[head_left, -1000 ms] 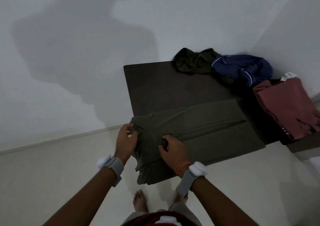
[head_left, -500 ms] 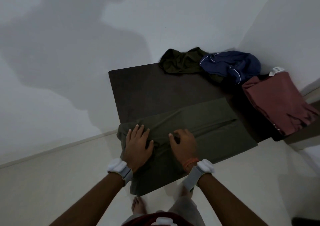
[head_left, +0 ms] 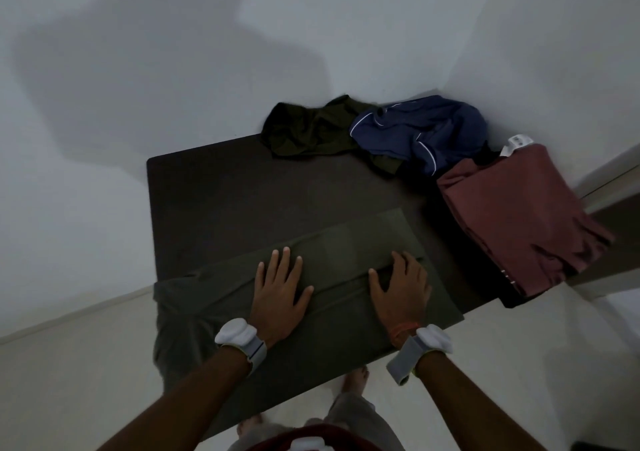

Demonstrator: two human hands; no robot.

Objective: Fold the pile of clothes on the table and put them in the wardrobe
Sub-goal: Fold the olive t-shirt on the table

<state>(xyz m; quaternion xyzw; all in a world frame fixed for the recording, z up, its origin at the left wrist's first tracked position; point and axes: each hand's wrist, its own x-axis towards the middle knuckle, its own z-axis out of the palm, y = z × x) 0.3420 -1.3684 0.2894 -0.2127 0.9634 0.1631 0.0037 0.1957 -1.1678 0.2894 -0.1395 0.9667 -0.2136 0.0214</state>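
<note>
Both hands (head_left: 280, 291) press the olive garment (head_left: 332, 253) flat on the table (head_left: 221, 187).

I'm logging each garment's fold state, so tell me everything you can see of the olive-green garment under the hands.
The olive-green garment is a plain, soft, knit-looking cloth, laid lengthwise along the near edge of the dark table. A long fold ridge runs along it. Its right part lies flat; its left end is bunched and hangs off the table's corner. The left hand and right hand press flat on it.
</note>
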